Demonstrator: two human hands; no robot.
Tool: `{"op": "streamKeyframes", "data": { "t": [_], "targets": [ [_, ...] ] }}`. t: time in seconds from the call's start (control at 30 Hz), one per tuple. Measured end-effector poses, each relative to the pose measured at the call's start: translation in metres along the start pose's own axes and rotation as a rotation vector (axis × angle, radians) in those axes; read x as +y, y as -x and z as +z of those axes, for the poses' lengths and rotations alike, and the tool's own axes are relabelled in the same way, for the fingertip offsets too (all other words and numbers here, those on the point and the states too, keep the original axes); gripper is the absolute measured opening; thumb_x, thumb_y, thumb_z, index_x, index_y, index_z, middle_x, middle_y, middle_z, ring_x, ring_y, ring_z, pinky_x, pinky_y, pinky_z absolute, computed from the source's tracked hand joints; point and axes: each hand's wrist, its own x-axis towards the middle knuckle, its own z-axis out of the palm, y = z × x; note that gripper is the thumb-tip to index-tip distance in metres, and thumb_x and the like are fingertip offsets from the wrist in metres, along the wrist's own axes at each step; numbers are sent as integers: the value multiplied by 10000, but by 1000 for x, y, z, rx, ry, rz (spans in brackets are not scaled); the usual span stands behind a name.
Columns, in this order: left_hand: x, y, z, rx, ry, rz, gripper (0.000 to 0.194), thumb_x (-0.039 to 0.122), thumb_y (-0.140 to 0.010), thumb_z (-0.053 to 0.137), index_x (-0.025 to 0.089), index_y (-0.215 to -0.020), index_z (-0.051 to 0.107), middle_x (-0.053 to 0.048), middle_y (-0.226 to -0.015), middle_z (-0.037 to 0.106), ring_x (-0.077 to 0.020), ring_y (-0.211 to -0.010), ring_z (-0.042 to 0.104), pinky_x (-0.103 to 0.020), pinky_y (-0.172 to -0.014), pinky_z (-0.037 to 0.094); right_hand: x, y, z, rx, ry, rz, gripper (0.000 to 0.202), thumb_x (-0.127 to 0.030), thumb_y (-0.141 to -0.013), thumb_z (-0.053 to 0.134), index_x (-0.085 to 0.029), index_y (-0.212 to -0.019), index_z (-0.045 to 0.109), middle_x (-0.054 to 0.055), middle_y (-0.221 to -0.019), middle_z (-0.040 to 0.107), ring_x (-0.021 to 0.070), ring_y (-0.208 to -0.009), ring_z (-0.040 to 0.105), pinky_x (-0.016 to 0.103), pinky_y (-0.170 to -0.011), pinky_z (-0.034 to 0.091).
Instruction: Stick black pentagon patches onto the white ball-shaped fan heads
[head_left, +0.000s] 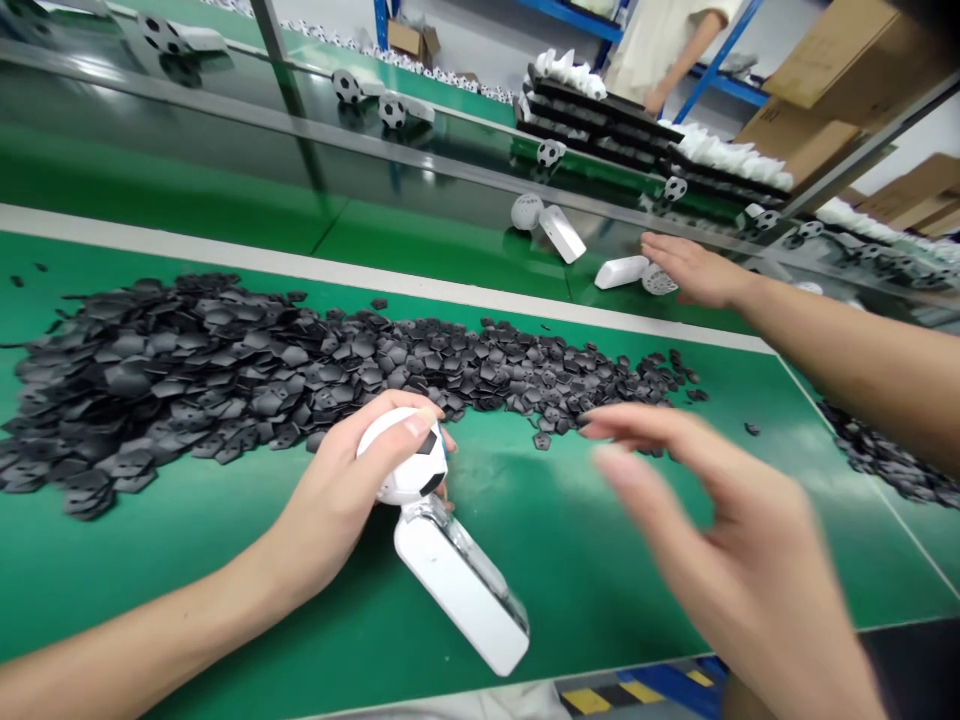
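My left hand (352,470) is wrapped round the ball-shaped head of a white handheld fan (461,590). Black pentagon patches show on the head, which is patterned like a football. The fan's handle points down and right, toward the table's front edge. My right hand (712,540), blurred by motion, is to the right of the fan and apart from it. Its thumb and fingers are apart, with the fingertips near the edge of a long heap of black pentagon pieces (300,360). I cannot make out any piece in those fingers.
Behind a pale rail (420,287) runs a green conveyor (247,210) carrying white fans (562,233). A co-worker's hand (694,270) reaches in from the right to another fan. Farther back are stacked black trays (600,115), cardboard boxes (832,50) and another person.
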Motion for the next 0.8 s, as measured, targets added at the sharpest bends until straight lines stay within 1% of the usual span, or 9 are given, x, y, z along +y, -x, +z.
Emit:
{"op": "streamKeyframes", "data": {
  "t": [0.1,0.2,0.3,0.4,0.5,0.6,0.67,0.73,0.8],
  "targets": [
    [0,-2,-1,-21,17,3,390,592,-937,739,212,-989,668,-34,-901,743,-197,-645,703,-293,-592,611,-23,60,13,-59,40,-78,600,-383,-1124,418,-126,-735,796,108,-993,826,116,-854,786,215,-691,497],
    [1,-3,-1,-25,14,-26,413,606,-917,755,210,-992,663,-38,-903,744,-210,-656,713,-294,-589,603,-45,117,27,-172,85,-181,449,-397,-1087,550,-175,-816,831,78,-939,827,141,-770,770,221,-626,469],
    [4,-3,1,-13,-4,-54,425,612,-912,755,207,-997,660,-42,-895,742,-219,-665,718,-290,-580,589,-59,145,35,-281,108,-256,215,-395,-993,723,-232,-923,844,16,-881,819,156,-668,733,246,-579,433],
    [6,-2,2,-25,-8,-54,420,607,-916,746,208,-1002,651,-40,-894,740,-220,-660,716,-291,-577,584,-65,147,39,-336,101,-267,100,-363,-922,821,-279,-974,835,-40,-864,809,159,-645,719,261,-571,409],
    [8,-1,2,-22,-14,-60,399,588,-924,739,207,-999,645,-42,-911,747,-217,-665,717,-290,-585,585,-67,141,42,-373,51,-233,16,-285,-903,823,-285,-919,818,-57,-821,791,152,-650,710,261,-574,398],
    [7,-1,2,-30,-13,-70,398,585,-933,739,202,-992,645,-50,-917,746,-224,-681,726,-298,-602,598,-68,137,42,-435,-78,-216,48,-273,-911,791,-263,-864,791,-37,-774,770,157,-635,691,266,-581,417],
    [7,-1,2,-52,5,-78,411,597,-938,743,202,-1002,649,-48,-914,739,-229,-689,744,-298,-613,608,-70,135,39,-491,-244,-178,100,-312,-948,756,-245,-877,780,-10,-789,772,169,-668,711,270,-610,476],
    [12,3,3,-75,26,-66,420,601,-927,768,213,-1047,660,-44,-936,739,-231,-698,764,-291,-612,615,-73,131,34,-542,-484,-97,172,-378,-971,751,-221,-903,766,22,-821,781,183,-699,743,273,-652,558],
    [22,8,5,-73,10,8,459,606,-872,832,235,-1092,675,-48,-980,747,-239,-731,776,-284,-613,619,-77,123,25,-533,-724,-23,237,-435,-946,802,-203,-962,753,45,-848,787,192,-710,767,268,-674,618]
  ]
}}
